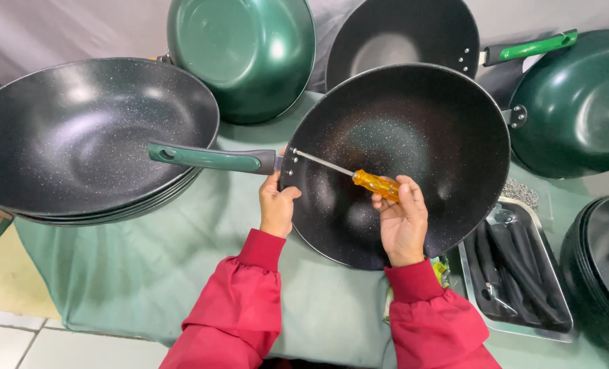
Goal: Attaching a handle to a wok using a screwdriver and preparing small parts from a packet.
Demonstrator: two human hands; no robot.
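Black speckled wok (414,130), non-stick interior, lying at centre of the surface (147,273), which is draped in a pale green cloth; its green handle (212,158) points left, over the rim of a neighbouring stack. Left hand (275,205), red sleeve, closed around the wok's rim just beside the handle joint, thumb inside the bowl. Right hand (401,222), red sleeve, closed on the amber handle of a screwdriver (349,174); the steel shaft runs up and left across the bowl, tip at the rivets by the handle joint. Stack of black speckled woks (78,137), far left, nested, partly under the green handle. Green wok (243,48), top centre, bowl facing the camera, leaning behind the stack. Second black wok (393,37), top, partly hidden by the central wok, with a green handle (533,46) pointing right. Further green wok (578,102), right edge. Metal tray (516,328), lower right, holding several loose dark handles (516,263). Dark stacked pans (605,266), far right, cut off by the frame.
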